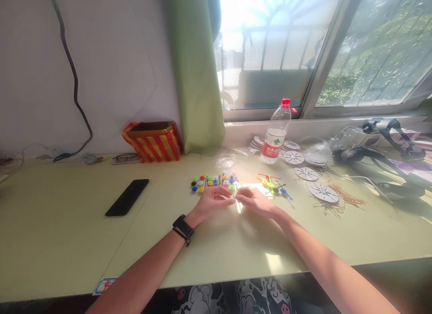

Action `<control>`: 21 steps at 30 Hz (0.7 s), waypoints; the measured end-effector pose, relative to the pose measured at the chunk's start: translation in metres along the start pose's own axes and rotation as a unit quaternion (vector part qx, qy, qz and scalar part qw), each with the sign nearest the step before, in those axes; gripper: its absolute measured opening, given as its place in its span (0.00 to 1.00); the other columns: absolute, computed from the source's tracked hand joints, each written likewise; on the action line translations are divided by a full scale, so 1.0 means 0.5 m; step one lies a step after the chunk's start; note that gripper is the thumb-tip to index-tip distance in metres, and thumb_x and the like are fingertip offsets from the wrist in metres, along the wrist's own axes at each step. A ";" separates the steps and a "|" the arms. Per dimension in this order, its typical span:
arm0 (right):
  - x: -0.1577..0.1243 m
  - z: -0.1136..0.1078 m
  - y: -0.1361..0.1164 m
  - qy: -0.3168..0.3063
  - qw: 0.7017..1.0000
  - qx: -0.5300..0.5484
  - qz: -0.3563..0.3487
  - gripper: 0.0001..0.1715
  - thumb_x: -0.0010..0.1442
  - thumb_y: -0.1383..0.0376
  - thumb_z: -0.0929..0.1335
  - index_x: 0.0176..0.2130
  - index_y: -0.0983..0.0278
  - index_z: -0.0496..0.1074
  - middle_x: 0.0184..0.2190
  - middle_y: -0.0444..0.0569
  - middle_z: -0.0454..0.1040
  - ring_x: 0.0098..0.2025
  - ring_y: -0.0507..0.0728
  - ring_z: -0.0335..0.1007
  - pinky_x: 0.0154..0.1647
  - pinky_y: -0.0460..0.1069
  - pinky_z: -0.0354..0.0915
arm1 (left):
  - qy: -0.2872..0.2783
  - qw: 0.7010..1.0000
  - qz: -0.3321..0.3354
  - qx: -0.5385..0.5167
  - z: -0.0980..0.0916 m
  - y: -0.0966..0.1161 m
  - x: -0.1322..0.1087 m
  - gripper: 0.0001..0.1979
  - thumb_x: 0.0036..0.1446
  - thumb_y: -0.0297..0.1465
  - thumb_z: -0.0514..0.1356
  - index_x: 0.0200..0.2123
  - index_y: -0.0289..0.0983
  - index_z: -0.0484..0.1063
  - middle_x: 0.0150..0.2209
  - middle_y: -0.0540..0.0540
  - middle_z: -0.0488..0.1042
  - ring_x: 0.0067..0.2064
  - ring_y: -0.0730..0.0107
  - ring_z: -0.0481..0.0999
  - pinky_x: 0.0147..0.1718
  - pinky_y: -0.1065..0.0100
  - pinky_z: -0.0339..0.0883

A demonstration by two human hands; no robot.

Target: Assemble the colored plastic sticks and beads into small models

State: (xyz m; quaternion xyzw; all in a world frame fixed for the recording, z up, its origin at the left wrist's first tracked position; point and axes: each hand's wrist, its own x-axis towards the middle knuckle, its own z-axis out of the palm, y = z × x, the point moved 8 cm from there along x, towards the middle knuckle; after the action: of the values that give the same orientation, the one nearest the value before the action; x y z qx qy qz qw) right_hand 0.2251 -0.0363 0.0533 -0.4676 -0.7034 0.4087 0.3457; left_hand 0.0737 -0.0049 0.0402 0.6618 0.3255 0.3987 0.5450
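My left hand (216, 201) and my right hand (255, 201) meet low over the table, with the fingertips of both closed in a pinch. Whatever sits between them is too small and washed out by sunlight to name. Just beyond my left fingers lie rows of small round pieces (201, 184) in several colours, with patterned strips among them. Past my right hand is a loose group of thin coloured pieces (283, 190), shaped like sticks or pointers, in red, yellow, green, black and blue.
A black phone (127, 197) lies left on the table (67, 233). Behind stand a red-and-yellow striped box (157, 143) and a plastic bottle (275, 136) with a red cap. White patterned discs (323, 193), tan strings (347, 195) and black headgear (364, 159) occupy the right.
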 end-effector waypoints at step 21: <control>-0.015 -0.173 0.095 0.231 0.870 -0.405 0.157 0.10 0.59 0.59 0.67 0.30 0.61 0.72 0.26 0.47 0.76 0.28 0.56 0.67 0.30 0.49 0.50 | -0.012 0.994 0.020 0.105 0.000 -0.001 0.002 0.12 0.59 0.40 0.68 0.32 0.35 0.79 0.35 0.45 0.79 0.35 0.69 0.75 0.34 0.70 0.67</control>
State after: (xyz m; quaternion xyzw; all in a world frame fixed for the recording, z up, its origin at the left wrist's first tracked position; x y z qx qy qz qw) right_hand 0.3204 -0.0109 0.0468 -0.7524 -0.6243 0.0167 0.2097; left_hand 0.0742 -0.0041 0.0400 0.7270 0.3454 0.3650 0.4679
